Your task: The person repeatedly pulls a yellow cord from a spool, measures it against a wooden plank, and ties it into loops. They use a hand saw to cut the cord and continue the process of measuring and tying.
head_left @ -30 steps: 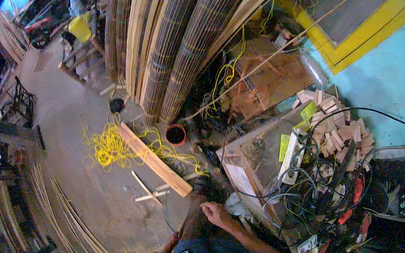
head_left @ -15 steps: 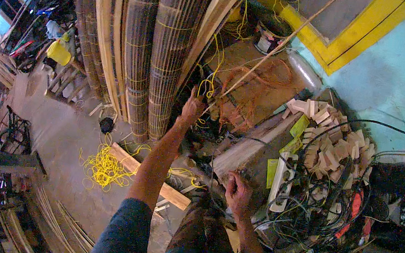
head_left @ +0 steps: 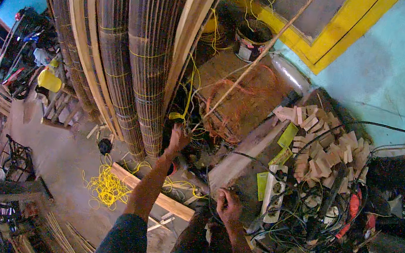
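My left hand reaches forward beside the foot of the rolled slatted blinds. Its fingers are closed on a yellow cord, which hangs in a loop from above along the wooden strips. Nearer my body, my right hand is curled into a fist, thumb side up, next to a thick wooden beam. Whatever it may hold is hidden by the fingers. On the floor to the left, a loose tangle of yellow cord lies by a pale wooden plank.
A long thin stick leans across a brown board with orange string. Behind it stands a bucket. At right are piled wood blocks, a white power strip and tangled cables.
My left hand has come down and closer to me, drawing the yellow cord with it. The right hand is slightly lower and still closed. The view has shifted a little.
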Motion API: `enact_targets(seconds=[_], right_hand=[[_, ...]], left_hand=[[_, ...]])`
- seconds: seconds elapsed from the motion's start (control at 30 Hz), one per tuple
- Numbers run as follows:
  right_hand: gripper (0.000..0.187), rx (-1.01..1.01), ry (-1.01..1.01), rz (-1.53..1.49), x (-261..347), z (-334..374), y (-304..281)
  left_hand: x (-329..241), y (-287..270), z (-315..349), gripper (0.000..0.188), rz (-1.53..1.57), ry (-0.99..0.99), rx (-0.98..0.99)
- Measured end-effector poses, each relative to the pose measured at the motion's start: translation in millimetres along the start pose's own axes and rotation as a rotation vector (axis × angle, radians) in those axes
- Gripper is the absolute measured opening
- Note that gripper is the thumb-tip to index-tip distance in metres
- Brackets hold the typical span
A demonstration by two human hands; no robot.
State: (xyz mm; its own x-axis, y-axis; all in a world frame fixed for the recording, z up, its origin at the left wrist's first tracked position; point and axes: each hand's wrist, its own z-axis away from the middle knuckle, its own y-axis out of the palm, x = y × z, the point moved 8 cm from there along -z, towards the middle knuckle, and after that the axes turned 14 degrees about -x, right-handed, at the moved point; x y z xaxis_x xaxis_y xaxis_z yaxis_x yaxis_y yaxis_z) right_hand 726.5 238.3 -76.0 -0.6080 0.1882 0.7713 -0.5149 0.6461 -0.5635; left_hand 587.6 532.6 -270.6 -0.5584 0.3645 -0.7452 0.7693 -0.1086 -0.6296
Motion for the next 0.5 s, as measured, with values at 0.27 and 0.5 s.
enact_targets(seconds=[0.27,0.5], right_hand=[[0.021,0.006,-0.103,0.082,3.4,2.6,0.8],[0.021,0.158,-0.414,0.113,64.6,-14.2,28.8]], left_hand=[[-143.5,-80.5,198.0,0.035,0.187,0.156,0.156],[-166.2,-80.8,286.7,0.033,0.834,-0.835,0.225]])
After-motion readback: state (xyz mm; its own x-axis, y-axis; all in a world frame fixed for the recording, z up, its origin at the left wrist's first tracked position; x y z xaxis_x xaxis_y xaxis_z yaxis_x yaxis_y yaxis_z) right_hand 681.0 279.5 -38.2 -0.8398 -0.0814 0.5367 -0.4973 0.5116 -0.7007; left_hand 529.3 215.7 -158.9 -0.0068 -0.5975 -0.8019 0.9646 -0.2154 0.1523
